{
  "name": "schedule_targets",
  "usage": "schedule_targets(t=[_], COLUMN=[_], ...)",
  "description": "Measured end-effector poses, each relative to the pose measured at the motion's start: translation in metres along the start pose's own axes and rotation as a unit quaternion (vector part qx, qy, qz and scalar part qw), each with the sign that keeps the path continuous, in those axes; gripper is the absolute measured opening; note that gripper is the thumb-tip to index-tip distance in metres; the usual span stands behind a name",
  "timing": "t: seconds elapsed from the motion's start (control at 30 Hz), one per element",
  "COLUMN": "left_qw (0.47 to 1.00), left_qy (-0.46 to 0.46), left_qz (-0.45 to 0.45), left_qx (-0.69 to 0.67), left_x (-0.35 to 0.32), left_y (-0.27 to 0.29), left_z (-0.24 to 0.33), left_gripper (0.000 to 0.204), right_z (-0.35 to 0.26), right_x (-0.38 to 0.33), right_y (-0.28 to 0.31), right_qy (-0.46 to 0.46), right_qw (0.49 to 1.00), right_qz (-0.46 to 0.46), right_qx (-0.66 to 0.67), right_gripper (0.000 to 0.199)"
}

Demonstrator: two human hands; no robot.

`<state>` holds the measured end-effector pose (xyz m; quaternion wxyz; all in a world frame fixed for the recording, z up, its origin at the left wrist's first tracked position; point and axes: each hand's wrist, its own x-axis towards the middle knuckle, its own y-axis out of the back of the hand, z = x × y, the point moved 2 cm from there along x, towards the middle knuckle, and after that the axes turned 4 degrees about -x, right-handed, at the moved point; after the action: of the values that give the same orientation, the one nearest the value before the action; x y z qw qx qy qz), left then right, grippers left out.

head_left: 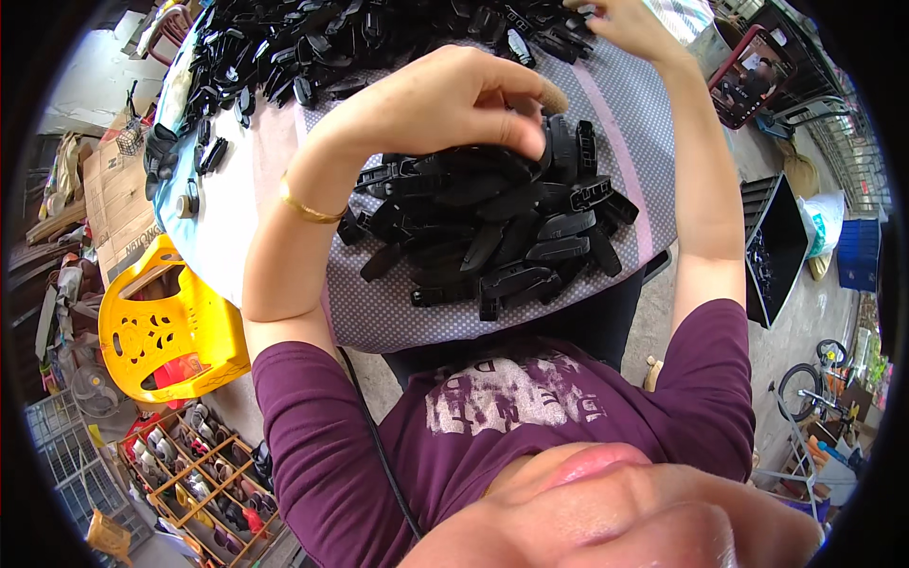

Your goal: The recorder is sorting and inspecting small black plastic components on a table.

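Note:
A near heap of black plastic clip-like parts (502, 227) lies on the dotted cloth in front of me. My left hand (464, 104), with a gold bangle at its wrist, arches over the far side of this heap. Its fingers are curled toward the thumb, and a tan covering wraps one fingertip. Dark parts lie right at the thumb, so what the fingers grip is hard to make out. Farther off, my right hand (625, 26) reaches to the right edge of a larger heap of black parts (331, 43). Its fingers are bent together, their tips partly cut off by the picture's edge.
The round table's dotted cloth (379, 327) reaches my lap. A yellow plastic chair (170, 322) stands at the left, above a shoe rack (204, 483). To the right are a black bin (778, 248), a phone (753, 76) showing a picture, and a blue crate (859, 254).

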<state>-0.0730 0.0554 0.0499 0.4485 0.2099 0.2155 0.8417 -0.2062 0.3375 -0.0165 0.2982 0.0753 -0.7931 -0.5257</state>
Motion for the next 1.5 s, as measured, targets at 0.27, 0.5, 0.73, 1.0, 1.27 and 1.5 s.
schedule_targets(t=[0.27,0.5,0.73,1.0,1.27,1.5], left_qw=[0.913,0.959,0.897,0.859,0.857,0.869], left_qy=[-0.053,-0.070,0.030,-0.012,-0.214,0.028], left_qz=[0.104,0.223,0.357,0.387,0.242,0.377], left_qx=[0.390,0.162,-0.261,-0.335,-0.401,-0.319], left_x=[0.009,0.014,0.004,0.000,0.005,0.002], left_y=[0.005,0.011,0.024,0.031,0.034,0.025], left_z=[-0.080,-0.095,-0.097,-0.103,-0.102,-0.097], left_gripper=[0.042,0.034,0.033,0.032,0.032,0.034], right_z=[-0.034,-0.100,-0.122,-0.138,-0.143,-0.148], right_x=[0.007,0.003,-0.004,-0.007,-0.006,-0.015], right_y=[-0.005,0.005,-0.028,-0.024,-0.028,-0.032], right_qy=[-0.033,-0.178,-0.196,-0.201,-0.134,-0.129], right_qw=[0.996,0.827,0.695,0.808,0.802,0.856], right_qz=[-0.030,-0.007,0.009,0.046,0.069,0.138], right_qx=[-0.073,0.533,0.691,0.552,0.577,0.482], right_gripper=[0.026,0.024,0.019,0.025,0.030,0.018])
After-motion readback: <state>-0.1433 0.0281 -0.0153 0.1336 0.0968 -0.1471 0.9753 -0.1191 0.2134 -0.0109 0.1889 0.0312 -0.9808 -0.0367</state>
